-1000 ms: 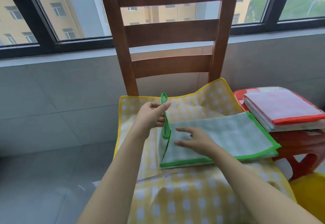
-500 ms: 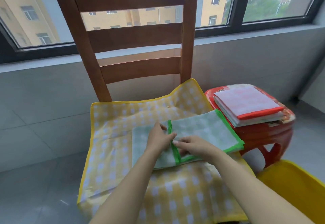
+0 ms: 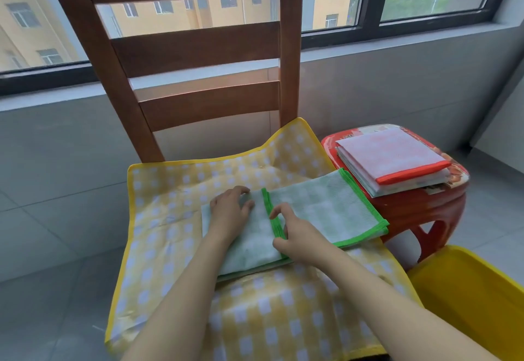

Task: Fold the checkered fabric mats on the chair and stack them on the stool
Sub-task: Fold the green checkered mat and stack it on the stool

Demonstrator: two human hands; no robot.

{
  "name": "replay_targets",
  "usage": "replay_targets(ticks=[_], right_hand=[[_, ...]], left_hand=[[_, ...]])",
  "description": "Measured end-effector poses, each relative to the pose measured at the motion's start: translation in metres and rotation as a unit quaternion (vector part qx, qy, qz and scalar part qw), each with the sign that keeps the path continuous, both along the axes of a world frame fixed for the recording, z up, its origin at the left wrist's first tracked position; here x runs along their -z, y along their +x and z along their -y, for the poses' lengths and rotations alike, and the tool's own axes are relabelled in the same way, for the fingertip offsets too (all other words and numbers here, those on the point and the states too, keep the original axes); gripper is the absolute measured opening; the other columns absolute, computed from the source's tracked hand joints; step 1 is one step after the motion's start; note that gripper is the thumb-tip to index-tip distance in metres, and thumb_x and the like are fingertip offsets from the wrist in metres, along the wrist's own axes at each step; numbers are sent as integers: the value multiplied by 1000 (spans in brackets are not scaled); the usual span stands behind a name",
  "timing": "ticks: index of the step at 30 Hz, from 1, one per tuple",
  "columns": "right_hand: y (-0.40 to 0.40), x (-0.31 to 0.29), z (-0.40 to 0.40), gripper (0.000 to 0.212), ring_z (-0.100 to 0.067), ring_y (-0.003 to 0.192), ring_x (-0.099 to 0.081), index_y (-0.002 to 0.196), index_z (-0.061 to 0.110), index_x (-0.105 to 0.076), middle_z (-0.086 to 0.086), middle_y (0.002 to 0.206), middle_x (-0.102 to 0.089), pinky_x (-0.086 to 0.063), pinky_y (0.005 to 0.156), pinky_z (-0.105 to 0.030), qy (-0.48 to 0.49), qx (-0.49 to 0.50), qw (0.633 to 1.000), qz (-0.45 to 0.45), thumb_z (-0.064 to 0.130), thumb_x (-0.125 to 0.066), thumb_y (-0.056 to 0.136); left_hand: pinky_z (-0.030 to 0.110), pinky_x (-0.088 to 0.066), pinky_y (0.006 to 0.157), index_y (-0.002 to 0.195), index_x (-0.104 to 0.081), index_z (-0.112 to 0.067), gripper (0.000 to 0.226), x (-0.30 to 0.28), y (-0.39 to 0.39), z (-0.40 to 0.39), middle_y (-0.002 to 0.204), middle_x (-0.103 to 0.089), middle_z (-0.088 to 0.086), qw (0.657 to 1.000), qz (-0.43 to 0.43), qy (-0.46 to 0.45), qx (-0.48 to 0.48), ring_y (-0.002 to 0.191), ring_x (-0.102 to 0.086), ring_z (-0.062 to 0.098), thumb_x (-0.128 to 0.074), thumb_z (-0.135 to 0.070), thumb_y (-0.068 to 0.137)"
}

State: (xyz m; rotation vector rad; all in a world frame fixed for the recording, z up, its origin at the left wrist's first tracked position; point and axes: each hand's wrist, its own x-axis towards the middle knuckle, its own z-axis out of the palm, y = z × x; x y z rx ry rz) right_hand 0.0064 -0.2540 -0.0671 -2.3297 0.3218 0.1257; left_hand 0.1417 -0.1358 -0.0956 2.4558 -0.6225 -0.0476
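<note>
A green-edged checkered mat (image 3: pixel 326 213) lies folded on the wooden chair (image 3: pixel 195 48), on top of a spread yellow checkered mat (image 3: pixel 175 190) that covers the seat. Its left flap is folded over, with the green hem running down the middle. My left hand (image 3: pixel 231 213) presses flat on that flap. My right hand (image 3: pixel 295 235) rests on the mat just right of the hem, its fingers curved at the green edge. To the right stands a red stool (image 3: pixel 425 210) carrying a stack of folded mats (image 3: pixel 394 159), the top one pink with a red edge.
A yellow plastic bin (image 3: pixel 476 298) sits at the lower right, close to the chair seat and stool. Behind the chair are a grey tiled wall and a window sill. Grey floor tiles lie to the left.
My left hand brought the mat's left edge over to the middle and laid it down, and now presses flat on it. My right hand shifted to the hem. The view swung left.
</note>
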Motion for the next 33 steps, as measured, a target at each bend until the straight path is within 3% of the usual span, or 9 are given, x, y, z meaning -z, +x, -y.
replay_targets(ticks=[9,13,15,18,22,25,27,30,33], right_hand=[[-1,-3,-3,24,-14,52,-36,105,15,-36,1,64,-39,-26,46,-28,-8,-6,1000,1,12,-47,84],[-3,-7,-4,20,-16,59,-40,107,12,-42,3,66,-41,-28,49,-28,-16,-8,1000,-6,16,-46,88],[-3,-10,-8,20,-22,67,-44,107,14,-45,4,66,-44,-29,53,-33,-48,10,999,14,18,-46,87],[0,-16,-16,21,-26,78,-49,105,15,-52,-1,76,-51,-29,62,-30,-77,59,992,85,19,-49,85],[6,-22,-30,25,-24,83,-52,105,19,-58,-1,83,-54,-37,67,-31,-31,109,981,158,16,-54,80],[15,-16,-39,30,-25,101,-53,109,19,-59,-6,105,-59,-40,81,-30,3,110,983,146,16,-58,80],[19,-7,-45,32,-24,109,-52,113,13,-58,-10,117,-56,-35,81,-23,42,99,987,122,12,-61,82],[19,7,-48,33,-24,110,-50,117,10,-55,-13,124,-51,-34,77,-22,48,92,991,79,7,-59,85],[17,14,-49,32,-26,114,-49,121,10,-52,-14,127,-46,-35,83,-25,5,86,995,57,9,-56,89]], left_hand=[[37,-28,97,117,-56,-21,37,-7,12,22,118,-53,6,990,35,133,32,116,-43,26,-53,-45,89],[34,-40,76,100,-57,-17,30,-27,9,12,104,-54,7,994,21,107,18,97,-54,27,-56,-43,87],[31,-37,65,91,-51,-17,27,-38,4,-3,94,-55,4,995,16,103,-4,88,-56,27,-54,-43,89],[32,-36,63,90,-50,-11,30,-52,-10,-32,80,-55,2,997,-21,42,-66,82,-55,28,-51,-42,91],[36,-42,75,101,-55,-6,33,-59,-36,-73,95,-62,9,969,-124,-131,-168,96,-59,31,-51,-38,92],[36,-42,84,122,-48,-4,41,-51,-63,-92,119,-58,14,936,-175,-181,-245,111,-54,33,-48,-35,94],[35,-41,89,128,-40,-1,43,-44,-78,-100,128,-54,17,926,-191,-176,-275,117,-52,33,-45,-30,96],[36,-41,88,125,-33,-1,38,-32,-93,-108,128,-51,19,937,-193,-119,-264,115,-51,35,-45,-23,96],[41,-34,101,142,-22,-7,54,-21,-101,-115,141,-31,18,969,-102,3,-225,129,-34,35,-45,-23,96]])
